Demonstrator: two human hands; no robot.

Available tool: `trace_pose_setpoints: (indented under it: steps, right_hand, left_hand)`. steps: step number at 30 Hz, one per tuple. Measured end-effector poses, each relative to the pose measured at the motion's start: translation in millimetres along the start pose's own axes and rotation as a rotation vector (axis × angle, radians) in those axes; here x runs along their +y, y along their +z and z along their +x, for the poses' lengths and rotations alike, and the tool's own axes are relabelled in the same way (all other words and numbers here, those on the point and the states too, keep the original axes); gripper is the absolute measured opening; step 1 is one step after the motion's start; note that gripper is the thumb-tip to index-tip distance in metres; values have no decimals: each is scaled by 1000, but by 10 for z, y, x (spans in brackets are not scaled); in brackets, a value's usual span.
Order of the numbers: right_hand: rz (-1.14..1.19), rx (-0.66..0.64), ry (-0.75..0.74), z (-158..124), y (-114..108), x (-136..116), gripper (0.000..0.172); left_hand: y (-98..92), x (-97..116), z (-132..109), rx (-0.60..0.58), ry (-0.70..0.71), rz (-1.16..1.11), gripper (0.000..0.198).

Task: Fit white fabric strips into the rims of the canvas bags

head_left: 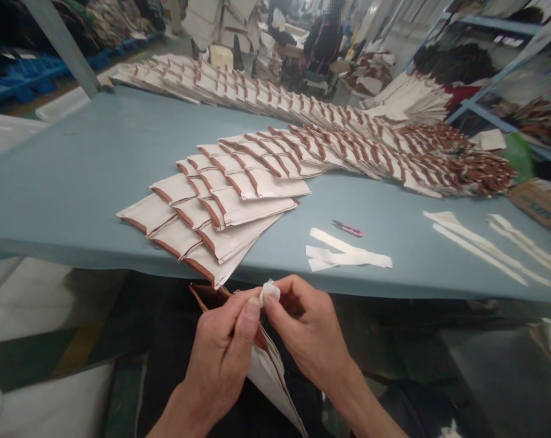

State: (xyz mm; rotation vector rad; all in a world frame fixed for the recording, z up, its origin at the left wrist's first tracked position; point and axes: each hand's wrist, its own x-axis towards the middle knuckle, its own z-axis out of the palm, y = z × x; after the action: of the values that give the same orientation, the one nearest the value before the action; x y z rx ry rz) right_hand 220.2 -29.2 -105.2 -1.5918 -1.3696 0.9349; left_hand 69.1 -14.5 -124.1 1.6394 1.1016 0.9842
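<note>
My left hand (225, 347) is closed on the brown-edged top of a cream fabric piece (273, 380), which hangs down over my lap below the table's front edge. Right beside it, my right hand (307, 328) pinches a small folded bit of white strip (270, 292) between thumb and forefinger. The two hands nearly touch at the fingertips. On the table just beyond them lie several loose white strips (348, 252) and a small pink-handled thread snipper (347, 229). Overlapping cream pieces with brown edges (252, 210) reach close to the front edge.
The blue-grey table (75, 182) spans the view. A second long row of fabric pieces (266, 97) runs along its back. More strips (480, 243) lie at the right, near a cardboard box (537, 204). Shelves stand at the right; a person (323, 45) is in the background.
</note>
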Motion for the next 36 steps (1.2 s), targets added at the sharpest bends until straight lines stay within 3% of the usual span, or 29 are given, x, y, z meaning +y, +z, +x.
trace_pose_setpoints:
  steps: [5, 7, 11, 14, 16, 19, 23, 27, 32, 36]
  right_hand:
    - [-162, 28, -136, -17, -8, 46, 16]
    - [-188, 4, -183, -35, -20, 72, 16]
    - [-155, -45, -211, -71, -65, 109, 17]
    - [-34, -119, -149, -76, -137, 102, 18]
    - [73, -138, -94, -56, -211, 90, 17]
    - [267, -59, -68, 34, -345, 111, 19]
    - [520, 54, -115, 310, -516, 230, 24]
    - [736, 62, -57, 730, -728, 307, 29]
    - [952, 85, 78, 1277, -1082, 337, 27]
    - [999, 125, 125, 1684, -1243, 388, 22]
  left_hand:
    - [5, -4, 49, -75, -309, -141, 41]
    - [-4, 1, 93, -112, -372, -208, 41]
    - [-3, 20, 152, -146, -382, -240, 39]
    - [8, 56, 131, -112, -357, -168, 40]
    - [-14, 97, 98, -50, -325, -60, 39]
    - [-123, 162, 60, 93, -270, 153, 38]
    - [-373, 176, 87, 264, -201, 361, 37]
    - [-678, 56, 189, 428, -223, 447, 37]
    - [-1005, -198, 289, 449, -306, 450, 37]
    - [-1038, -436, 352, 499, -294, 494, 37]
